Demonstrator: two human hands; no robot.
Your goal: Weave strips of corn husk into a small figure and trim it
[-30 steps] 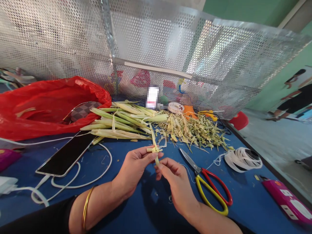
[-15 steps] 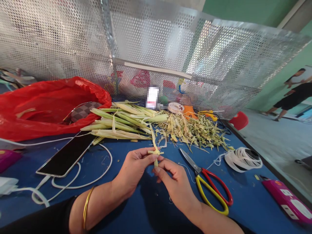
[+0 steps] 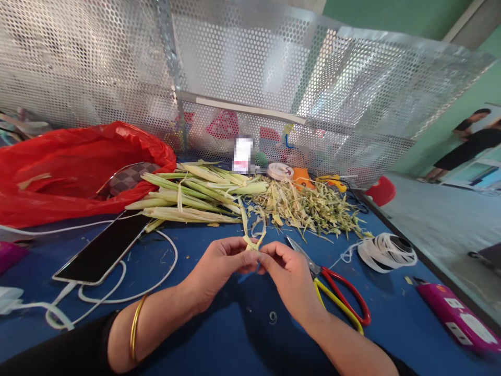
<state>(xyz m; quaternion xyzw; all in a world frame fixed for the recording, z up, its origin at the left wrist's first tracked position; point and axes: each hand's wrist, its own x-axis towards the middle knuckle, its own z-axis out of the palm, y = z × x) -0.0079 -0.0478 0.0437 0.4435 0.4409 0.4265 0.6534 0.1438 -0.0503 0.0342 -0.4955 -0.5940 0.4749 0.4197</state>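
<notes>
A pale folded corn husk strip (image 3: pixel 251 242) is pinched between my two hands above the blue table, with two ends sticking up and away from me. My left hand (image 3: pixel 230 256) grips it from the left, thumb on top. From the right, my right hand (image 3: pixel 282 266) closes thumb and fingertips on its near side, touching the left thumb. The fingers hide its lower part. Red-and-yellow-handled scissors (image 3: pixel 336 293) lie just right of my right hand, partly covered by it. Beyond the hands is a heap of long green husks (image 3: pixel 195 196).
Shredded husk bits (image 3: pixel 313 209) lie behind the scissors. A spool of white cord (image 3: pixel 387 253) and a magenta pack (image 3: pixel 456 316) are at right. On the left are a red plastic bag (image 3: pixel 78 172), a tablet-like device (image 3: pixel 104 248) and white cables. Perforated metal panels (image 3: pixel 242 68) stand behind.
The husk's short crosspiece no longer sticks out sideways; a second end now points up and away. My right hand has risen to meet the left thumb.
</notes>
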